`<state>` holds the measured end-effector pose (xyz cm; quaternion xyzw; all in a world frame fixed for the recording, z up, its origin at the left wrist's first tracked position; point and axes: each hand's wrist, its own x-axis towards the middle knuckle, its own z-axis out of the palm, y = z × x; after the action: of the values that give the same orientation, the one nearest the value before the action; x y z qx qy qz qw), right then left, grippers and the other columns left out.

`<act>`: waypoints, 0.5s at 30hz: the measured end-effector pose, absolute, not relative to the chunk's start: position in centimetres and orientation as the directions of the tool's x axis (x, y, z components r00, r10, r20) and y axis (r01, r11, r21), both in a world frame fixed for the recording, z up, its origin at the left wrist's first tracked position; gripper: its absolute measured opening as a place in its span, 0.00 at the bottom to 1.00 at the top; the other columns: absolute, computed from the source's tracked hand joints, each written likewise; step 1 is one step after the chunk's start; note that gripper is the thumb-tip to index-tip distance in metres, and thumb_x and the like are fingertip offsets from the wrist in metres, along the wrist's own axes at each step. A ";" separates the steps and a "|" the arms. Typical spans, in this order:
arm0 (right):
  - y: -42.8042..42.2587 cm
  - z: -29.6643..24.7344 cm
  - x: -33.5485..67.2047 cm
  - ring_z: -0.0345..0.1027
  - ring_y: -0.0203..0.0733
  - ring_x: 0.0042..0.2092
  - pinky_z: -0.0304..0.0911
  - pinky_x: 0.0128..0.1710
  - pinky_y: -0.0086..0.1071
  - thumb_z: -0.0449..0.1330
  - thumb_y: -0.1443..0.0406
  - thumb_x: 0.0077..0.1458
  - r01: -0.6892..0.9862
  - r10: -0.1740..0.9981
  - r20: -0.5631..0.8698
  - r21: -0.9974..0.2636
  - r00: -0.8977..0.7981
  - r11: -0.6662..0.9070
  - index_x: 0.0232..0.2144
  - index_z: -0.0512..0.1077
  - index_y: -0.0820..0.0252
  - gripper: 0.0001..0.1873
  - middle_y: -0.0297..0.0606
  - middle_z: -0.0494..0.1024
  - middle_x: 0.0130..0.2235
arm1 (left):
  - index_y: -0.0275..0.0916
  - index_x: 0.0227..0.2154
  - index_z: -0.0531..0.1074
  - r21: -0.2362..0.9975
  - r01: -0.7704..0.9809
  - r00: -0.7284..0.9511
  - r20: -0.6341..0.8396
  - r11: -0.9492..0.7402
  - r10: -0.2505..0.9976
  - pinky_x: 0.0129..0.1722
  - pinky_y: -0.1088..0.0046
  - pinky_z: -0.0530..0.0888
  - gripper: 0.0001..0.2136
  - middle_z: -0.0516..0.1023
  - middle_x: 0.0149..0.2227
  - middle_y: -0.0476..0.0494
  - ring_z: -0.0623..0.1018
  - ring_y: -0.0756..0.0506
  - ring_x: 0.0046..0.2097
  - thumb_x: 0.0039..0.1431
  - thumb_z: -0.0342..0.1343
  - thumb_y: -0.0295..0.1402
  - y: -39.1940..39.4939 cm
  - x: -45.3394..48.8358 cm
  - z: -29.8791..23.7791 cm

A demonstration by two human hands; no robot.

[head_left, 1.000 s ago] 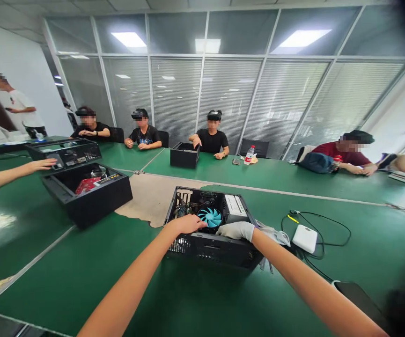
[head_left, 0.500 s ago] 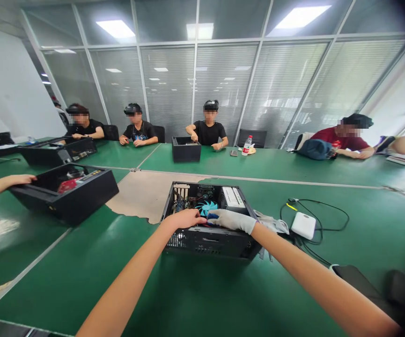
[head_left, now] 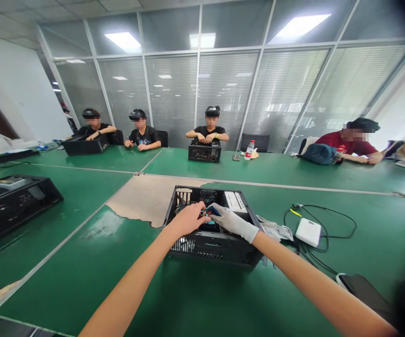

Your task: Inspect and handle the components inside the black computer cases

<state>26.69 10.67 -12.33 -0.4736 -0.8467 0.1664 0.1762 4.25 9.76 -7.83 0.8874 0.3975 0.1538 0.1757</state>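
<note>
A black case (head_left: 212, 248) lies open side up on the green counter (head_left: 195, 299), directly in front of the person, its far left edge beside a brown sheet (head_left: 142, 199). Both hands reach in over its near wall. The bare left hand (head_left: 190, 219) has its fingers bent towards thin coloured wires (head_left: 206, 213); the gloved right hand (head_left: 233, 222) curls in from the other side, fingertips close to the left's. Whether either grasps a wire, I cannot tell. Part of a teal fan (head_left: 208, 223) shows just below the fingers, and a white label (head_left: 235, 201) is at the right inside the case. Grey cloth (head_left: 276, 230) lies just beyond the right wall, near a white box (head_left: 308, 232) and black cable (head_left: 337, 237). Another case (head_left: 16, 210) stands well apart at left.
</note>
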 end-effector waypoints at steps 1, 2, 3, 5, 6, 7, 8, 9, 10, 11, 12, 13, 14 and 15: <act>10.7 -12.5 26.7 0.72 0.46 0.50 0.68 0.55 0.40 0.50 0.62 0.69 0.770 0.855 0.173 -0.375 -0.488 0.515 0.52 0.75 0.60 0.17 0.46 0.79 0.53 | 0.38 0.47 0.69 0.457 0.667 0.630 0.073 -0.588 0.773 0.41 0.68 0.73 0.10 0.80 0.43 0.43 0.78 0.40 0.42 0.75 0.56 0.41 10.1 4.2 -8.0; 10.8 -12.7 26.7 0.72 0.47 0.53 0.67 0.56 0.41 0.50 0.64 0.69 0.790 0.849 0.186 -0.313 -0.494 0.528 0.53 0.75 0.59 0.17 0.47 0.79 0.53 | 0.38 0.45 0.69 0.466 0.671 0.638 0.031 -0.576 0.769 0.37 0.70 0.73 0.10 0.80 0.40 0.45 0.79 0.42 0.38 0.75 0.55 0.41 10.4 4.1 -8.1; 11.0 -12.9 26.6 0.72 0.48 0.54 0.67 0.57 0.42 0.51 0.66 0.68 0.801 0.846 0.178 -0.273 -0.502 0.533 0.53 0.75 0.59 0.17 0.47 0.79 0.53 | 0.38 0.43 0.70 0.462 0.669 0.652 0.011 -0.583 0.758 0.34 0.71 0.73 0.10 0.80 0.37 0.47 0.79 0.43 0.35 0.75 0.54 0.41 10.6 4.0 -8.2; 11.4 -13.0 26.5 0.74 0.51 0.53 0.68 0.56 0.42 0.54 0.70 0.64 0.815 0.848 0.132 -0.233 -0.514 0.530 0.50 0.77 0.60 0.16 0.49 0.81 0.49 | 0.39 0.40 0.71 0.427 0.670 0.662 0.026 -0.607 0.749 0.35 0.72 0.73 0.09 0.80 0.36 0.48 0.79 0.43 0.36 0.74 0.56 0.39 10.8 4.0 -8.0; 11.6 -12.9 26.5 0.76 0.51 0.50 0.69 0.53 0.41 0.54 0.71 0.63 0.822 0.850 0.109 -0.217 -0.515 0.526 0.46 0.79 0.61 0.15 0.50 0.83 0.46 | 0.39 0.40 0.71 0.395 0.674 0.659 0.060 -0.624 0.750 0.38 0.71 0.73 0.08 0.79 0.38 0.47 0.79 0.42 0.40 0.74 0.57 0.37 10.7 4.2 -7.8; 11.8 -12.6 26.5 0.77 0.50 0.45 0.70 0.50 0.40 0.55 0.72 0.61 0.829 0.854 0.088 -0.206 -0.513 0.520 0.42 0.80 0.62 0.13 0.50 0.83 0.42 | 0.39 0.40 0.72 0.355 0.681 0.652 0.104 -0.641 0.751 0.44 0.69 0.73 0.06 0.79 0.42 0.45 0.79 0.41 0.44 0.73 0.58 0.36 10.4 4.4 -7.6; 11.8 -12.3 26.8 0.78 0.50 0.41 0.71 0.47 0.38 0.56 0.71 0.61 0.835 0.858 0.077 -0.202 -0.507 0.512 0.39 0.80 0.62 0.12 0.49 0.83 0.38 | 0.39 0.42 0.72 0.311 0.692 0.640 0.152 -0.651 0.753 0.49 0.67 0.72 0.05 0.78 0.46 0.42 0.77 0.39 0.49 0.73 0.59 0.34 9.8 4.8 -7.5; 11.6 -11.9 27.4 0.78 0.49 0.39 0.72 0.46 0.38 0.56 0.70 0.61 0.841 0.865 0.081 -0.205 -0.495 0.501 0.37 0.80 0.61 0.12 0.49 0.84 0.36 | 0.38 0.44 0.72 0.267 0.709 0.622 0.198 -0.652 0.757 0.53 0.63 0.71 0.05 0.76 0.50 0.38 0.75 0.36 0.53 0.72 0.59 0.33 9.2 5.2 -7.5; 11.2 -11.5 28.2 0.78 0.50 0.39 0.72 0.46 0.38 0.56 0.68 0.62 0.845 0.871 0.100 -0.213 -0.480 0.490 0.38 0.81 0.60 0.12 0.49 0.84 0.37 | 0.37 0.47 0.71 0.228 0.731 0.599 0.238 -0.643 0.765 0.55 0.59 0.70 0.07 0.73 0.54 0.33 0.73 0.33 0.56 0.72 0.60 0.33 8.3 5.7 -7.7; 10.4 -11.2 29.4 0.78 0.51 0.42 0.72 0.48 0.39 0.54 0.65 0.64 0.848 0.876 0.124 -0.222 -0.466 0.482 0.41 0.81 0.59 0.14 0.49 0.84 0.40 | 0.35 0.50 0.70 0.195 0.755 0.570 0.275 -0.626 0.774 0.56 0.55 0.70 0.10 0.72 0.56 0.29 0.72 0.30 0.58 0.72 0.59 0.34 7.5 6.2 -8.1; 9.3 -11.1 30.9 0.78 0.52 0.45 0.72 0.50 0.40 0.52 0.62 0.65 0.854 0.886 0.166 -0.238 -0.433 0.462 0.45 0.81 0.58 0.18 0.49 0.84 0.44 | 0.33 0.51 0.70 0.166 0.775 0.548 0.305 -0.609 0.779 0.54 0.52 0.71 0.12 0.71 0.55 0.26 0.73 0.28 0.56 0.73 0.57 0.36 6.6 6.6 -8.7; 7.9 -11.2 32.6 0.78 0.53 0.49 0.72 0.54 0.42 0.49 0.59 0.67 0.864 0.897 0.217 -0.260 -0.384 0.432 0.50 0.79 0.57 0.22 0.49 0.84 0.47 | 0.31 0.51 0.71 0.140 0.787 0.537 0.322 -0.600 0.780 0.51 0.52 0.73 0.13 0.74 0.52 0.25 0.75 0.28 0.54 0.75 0.54 0.38 5.7 7.0 -9.4; 6.3 -11.6 34.5 0.77 0.54 0.51 0.72 0.55 0.44 0.44 0.57 0.68 0.878 0.911 0.261 -0.280 -0.319 0.388 0.55 0.77 0.57 0.27 0.51 0.83 0.49 | 0.31 0.48 0.72 0.115 0.786 0.548 0.326 -0.608 0.770 0.47 0.54 0.74 0.15 0.77 0.47 0.27 0.79 0.29 0.48 0.77 0.50 0.40 5.0 7.3 -10.1; 4.5 -12.3 36.3 0.77 0.55 0.53 0.72 0.55 0.45 0.43 0.53 0.67 0.889 0.920 0.369 -0.365 -0.133 0.275 0.58 0.75 0.57 0.30 0.50 0.83 0.51 | 0.32 0.44 0.74 0.093 0.776 0.570 0.321 -0.624 0.756 0.43 0.56 0.75 0.18 0.79 0.41 0.30 0.81 0.31 0.43 0.78 0.46 0.41 4.5 7.5 -10.9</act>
<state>36.28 4.49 -12.28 -0.6014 -0.7521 0.0286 0.2680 7.50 4.54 -10.89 0.8854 0.4326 0.1673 -0.0292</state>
